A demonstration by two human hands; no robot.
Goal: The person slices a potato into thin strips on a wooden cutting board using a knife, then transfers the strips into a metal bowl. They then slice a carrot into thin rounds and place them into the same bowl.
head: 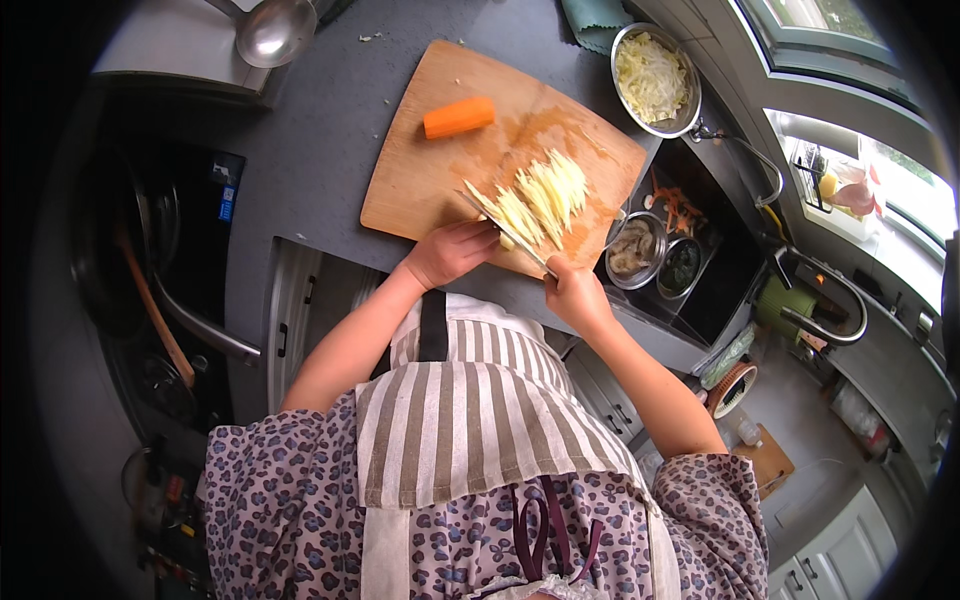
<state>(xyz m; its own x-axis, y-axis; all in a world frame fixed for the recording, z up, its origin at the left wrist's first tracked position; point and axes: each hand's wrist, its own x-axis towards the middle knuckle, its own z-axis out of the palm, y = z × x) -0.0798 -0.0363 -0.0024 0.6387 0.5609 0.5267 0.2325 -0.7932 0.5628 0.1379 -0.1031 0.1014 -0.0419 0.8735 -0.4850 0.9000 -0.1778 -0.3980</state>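
My right hand point(579, 296) grips the handle of a kitchen knife point(511, 238), whose blade slants up and left over a wooden cutting board point(405, 169). Beside the blade, my left hand point(456, 253) has its fingers bent over a pale yellow vegetable piece point(505, 241), mostly hidden by fingers and knife. Thin pale yellow vegetable strips point(551, 191) lie fanned out on the board, just beyond the blade. A peeled carrot piece point(459, 118) rests farther back on the board, apart from both hands.
A metal strainer of shredded cabbage point(654, 81) stands at the back right. The sink at right holds a bowl of shrimp point(636, 251), a bowl of dark food point(679, 266) and orange peelings point(677, 210). At left are a ladle point(276, 34) and a pan with a metal handle point(199, 319).
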